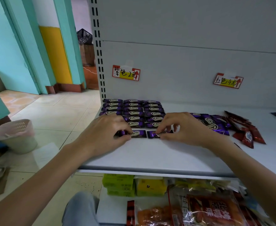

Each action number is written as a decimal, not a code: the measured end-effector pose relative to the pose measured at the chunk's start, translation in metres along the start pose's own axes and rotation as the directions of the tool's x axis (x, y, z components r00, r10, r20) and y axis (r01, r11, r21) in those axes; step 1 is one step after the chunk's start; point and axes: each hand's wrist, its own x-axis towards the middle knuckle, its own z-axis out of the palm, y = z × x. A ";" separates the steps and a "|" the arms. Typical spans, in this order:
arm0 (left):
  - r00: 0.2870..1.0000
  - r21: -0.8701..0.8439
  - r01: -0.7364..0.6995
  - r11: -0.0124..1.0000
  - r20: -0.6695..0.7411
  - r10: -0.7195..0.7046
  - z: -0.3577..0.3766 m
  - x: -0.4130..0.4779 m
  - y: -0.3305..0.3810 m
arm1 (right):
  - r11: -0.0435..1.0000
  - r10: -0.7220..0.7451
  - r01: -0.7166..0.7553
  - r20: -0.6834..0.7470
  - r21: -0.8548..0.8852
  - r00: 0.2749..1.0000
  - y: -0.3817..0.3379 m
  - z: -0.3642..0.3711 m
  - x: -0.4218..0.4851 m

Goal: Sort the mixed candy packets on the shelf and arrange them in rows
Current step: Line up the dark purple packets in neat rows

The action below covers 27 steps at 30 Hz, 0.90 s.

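Pinched the left end of one purple Choco packet (138, 133) with the curled fingers of the left hand (108, 132). Did the same with the right hand (182, 128): fingers and thumb curled onto a second purple packet (156, 134), just beside the first, end to end, not quite touching. Held both flat on the white shelf (150, 157), at 6 o'clock from the sorted purple block (132, 111), three tidy columns against the back panel (182, 62). Left the mixed heap (228, 126) of purple and red packets overlapping at 3 o'clock of the right hand. Spotted one handwritten price tag (126, 73) on that panel at 12 o'clock, another tag (228, 80) at 2. Plus a pale bin (15, 136) on the floor, 9 o'clock.
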 end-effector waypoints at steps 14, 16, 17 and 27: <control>0.999 -0.021 -0.012 1.000 -0.034 0.011 0.005 0.006 -0.005 | 1.000 -0.012 0.011 -0.053 -0.015 0.999 0.003 0.004 0.005; 1.000 -0.020 -0.004 1.000 -0.027 0.003 0.004 0.005 -0.005 | 1.000 -0.011 0.010 -0.055 -0.014 0.998 0.003 0.004 0.005; 1.000 -0.027 0.003 1.000 -0.024 -0.004 0.003 0.005 -0.005 | 1.000 -0.010 0.009 -0.061 -0.012 0.998 0.003 0.004 0.005; 0.989 -0.222 -0.123 0.967 0.055 0.138 0.025 0.058 0.066 | 0.978 0.186 -0.204 -0.269 -0.040 0.945 0.042 -0.050 -0.039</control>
